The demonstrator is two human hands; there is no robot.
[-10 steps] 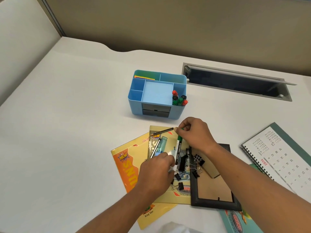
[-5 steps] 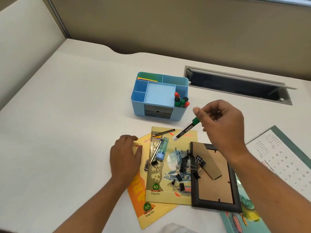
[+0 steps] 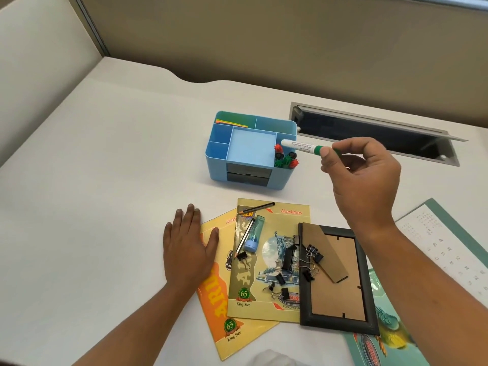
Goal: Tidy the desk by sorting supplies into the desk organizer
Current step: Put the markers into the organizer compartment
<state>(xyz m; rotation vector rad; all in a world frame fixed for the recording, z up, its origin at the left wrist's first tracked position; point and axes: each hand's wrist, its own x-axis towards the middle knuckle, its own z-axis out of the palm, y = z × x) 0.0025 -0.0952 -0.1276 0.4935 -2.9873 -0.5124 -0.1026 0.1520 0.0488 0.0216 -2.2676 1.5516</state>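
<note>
Before you, a white matte counter (image 3: 105,180) fills most of the view, its far edge cut in a shallow curve near the middle. Behind it stands a tan rear partition (image 3: 264,35); on your left a cream side panel (image 3: 39,62) meets it at a dark slanted post (image 3: 89,25). Set into the counter on your right is a long dark cable slot (image 3: 356,133), bordered by a grey metal frame (image 3: 450,154) with its lid raised along the far side. Light is soft and even.
</note>
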